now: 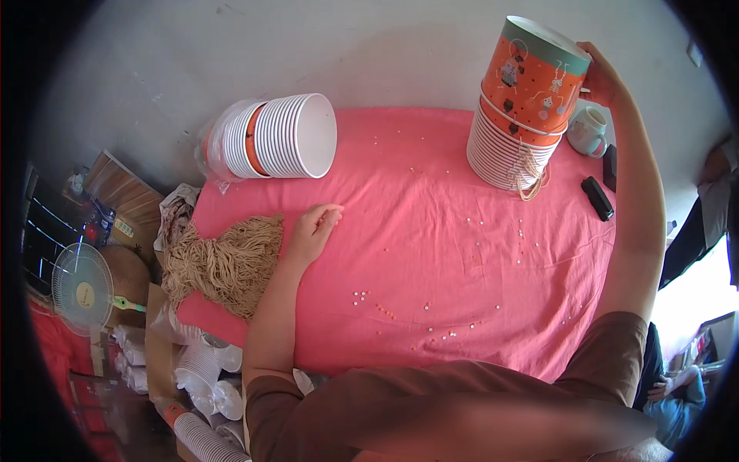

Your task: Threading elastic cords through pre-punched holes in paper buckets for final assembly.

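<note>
One pink-covered bench [439, 262] is filling the middle, its near edge disappearing behind the wearer's brown clothing. A tall stack of nested paper buckets [535, 88] is standing at its far right, orange with a green band and printed cartoon figures, the lower rims showing as white rings. A second bucket stack [285, 138] is lying sideways at the far left, one end blurring inside clear plastic. A tan cord bundle [239, 254] is spreading over the left edge. The right hand [604, 81] is touching the tall stack's upper side and partly hiding behind it; I cannot tell whether it is gripping. The left hand [312, 231] is curling loosely beside the bundle, anything pinched being indistinguishable. A yellow label [123, 228] is showing beyond, its marks blurring past reading. Tiny white and orange beads [453, 335] are lying scattered across the cloth
</note>
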The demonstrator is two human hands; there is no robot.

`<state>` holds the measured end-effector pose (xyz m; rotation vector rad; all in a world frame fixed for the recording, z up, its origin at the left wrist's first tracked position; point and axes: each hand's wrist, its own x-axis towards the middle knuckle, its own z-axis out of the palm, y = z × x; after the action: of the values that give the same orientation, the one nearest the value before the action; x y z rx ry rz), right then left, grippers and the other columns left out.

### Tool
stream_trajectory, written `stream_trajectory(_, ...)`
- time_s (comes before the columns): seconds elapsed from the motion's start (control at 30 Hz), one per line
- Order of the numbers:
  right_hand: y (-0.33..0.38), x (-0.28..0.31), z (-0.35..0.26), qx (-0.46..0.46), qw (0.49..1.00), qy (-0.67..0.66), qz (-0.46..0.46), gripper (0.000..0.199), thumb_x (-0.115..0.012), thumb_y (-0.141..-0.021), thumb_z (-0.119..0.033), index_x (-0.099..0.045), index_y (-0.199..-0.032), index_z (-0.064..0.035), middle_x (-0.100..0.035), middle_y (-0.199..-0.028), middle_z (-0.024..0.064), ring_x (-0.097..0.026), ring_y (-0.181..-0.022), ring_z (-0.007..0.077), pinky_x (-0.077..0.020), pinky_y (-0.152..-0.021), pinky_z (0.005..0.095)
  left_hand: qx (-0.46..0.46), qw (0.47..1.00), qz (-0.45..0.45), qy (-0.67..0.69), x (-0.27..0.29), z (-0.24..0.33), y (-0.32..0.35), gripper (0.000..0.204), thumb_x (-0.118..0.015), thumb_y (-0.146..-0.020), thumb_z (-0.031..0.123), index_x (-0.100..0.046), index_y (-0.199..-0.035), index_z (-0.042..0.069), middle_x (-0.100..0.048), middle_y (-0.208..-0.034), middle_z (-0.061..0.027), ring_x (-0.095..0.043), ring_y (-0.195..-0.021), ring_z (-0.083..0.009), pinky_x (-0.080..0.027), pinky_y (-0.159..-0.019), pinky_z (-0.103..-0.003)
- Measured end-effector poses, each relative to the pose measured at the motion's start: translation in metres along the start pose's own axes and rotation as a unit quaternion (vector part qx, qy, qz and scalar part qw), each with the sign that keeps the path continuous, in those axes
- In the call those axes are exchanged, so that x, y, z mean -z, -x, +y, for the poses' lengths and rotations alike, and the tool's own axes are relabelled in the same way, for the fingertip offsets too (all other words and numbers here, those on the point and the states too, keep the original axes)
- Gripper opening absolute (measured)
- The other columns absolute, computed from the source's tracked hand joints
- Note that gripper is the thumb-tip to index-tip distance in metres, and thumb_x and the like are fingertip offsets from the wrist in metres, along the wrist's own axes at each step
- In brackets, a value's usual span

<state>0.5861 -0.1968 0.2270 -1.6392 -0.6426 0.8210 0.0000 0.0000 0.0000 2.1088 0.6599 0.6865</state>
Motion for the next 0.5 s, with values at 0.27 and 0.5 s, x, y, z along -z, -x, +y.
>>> stream_trajectory(0.27, -0.01, -0.006, -0.007, 0.039, 0.999, -0.003, 0.015, 0.051, -0.061, -0.08, -0.064, -0.064, -0.105, -0.0193, -0.066, -0.098, -0.0038, -0.057, -0.094, 0.0125, -0.0404, -0.089, 0.0341, -0.017, 1.0, 0.005, -0.006, -0.003, -0.001, -0.002, 0.027, -0.056, -0.102, 0.022, -0.066, -0.111, -0.001, -0.068, -0.095, -0.0107, -0.064, -0.086, -0.0175, -0.051, -0.079, -0.03)
stream_trajectory(0.5, 0.0, -0.02, -0.004, 0.078, 0.996, 0.025, 0.031, 0.038, -0.06, -0.09, -0.048, -0.062, -0.112, -0.0172, -0.062, -0.098, -0.0021, -0.054, -0.095, 0.0099, -0.0467, -0.082, 0.0337, -0.015, 1.0, 0.006, -0.006, 0.0, 0.001, -0.002, 0.027, -0.056, -0.102, 0.022, -0.066, -0.111, 0.0, -0.068, -0.094, -0.0109, -0.064, -0.086, -0.0171, -0.051, -0.079, -0.03)
